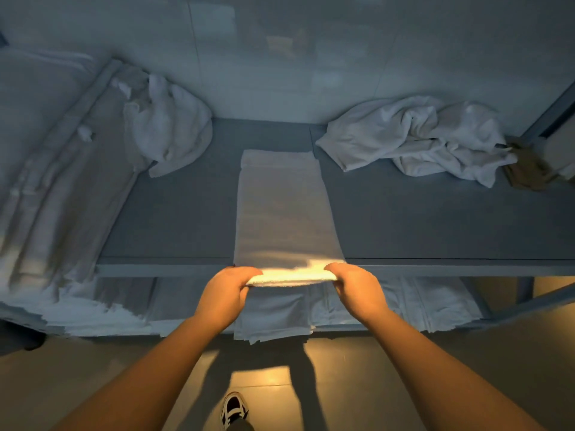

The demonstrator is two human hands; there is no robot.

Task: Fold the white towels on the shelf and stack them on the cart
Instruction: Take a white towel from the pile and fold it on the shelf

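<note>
Grey shelf (174, 213) against pale wall (280, 57); lower stacks perhaps towels.

Bare shelf (174, 219) either side of the flat towel (283, 209); crumpled towels (413, 141) behind.

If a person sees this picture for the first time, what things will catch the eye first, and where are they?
First, the left hand and right hand gripping the near end of a long folded towel lying along the middle of the shelf. Then two crumpled towels at the back: one on the left, one on the right.
</note>
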